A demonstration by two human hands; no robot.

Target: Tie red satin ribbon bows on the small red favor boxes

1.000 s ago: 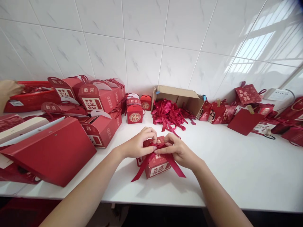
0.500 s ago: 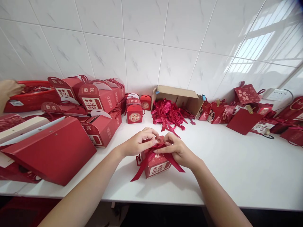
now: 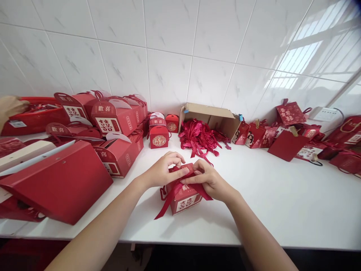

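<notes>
A small red gift box [image 3: 188, 203] with gold and white lettering stands on the white table before me. A dark red satin ribbon [image 3: 166, 205] crosses its top, one tail hanging to the left and another to the right. My left hand [image 3: 162, 170] has its thumb pressed on the ribbon at the top, its index finger bent and raised a little. My right hand [image 3: 211, 180] pinches the ribbon between thumb and fingers on the right side. The fingers partly hide the knot area. A red cord handle [image 3: 163, 193] sticks out at the box's left.
Several red gift boxes [image 3: 113, 116] and a large red box [image 3: 59, 180] crowd the left. Behind, loose ribbons [image 3: 197, 135] spill from a cardboard box [image 3: 208, 109]. Red bags [image 3: 287, 145] line the right. Another person's hand [image 3: 9, 107] is at a red basin [image 3: 47, 116].
My left fingers have lifted and spread slightly from the thumb. The right ribbon tail has drawn in toward the box. The view has shifted slightly.
</notes>
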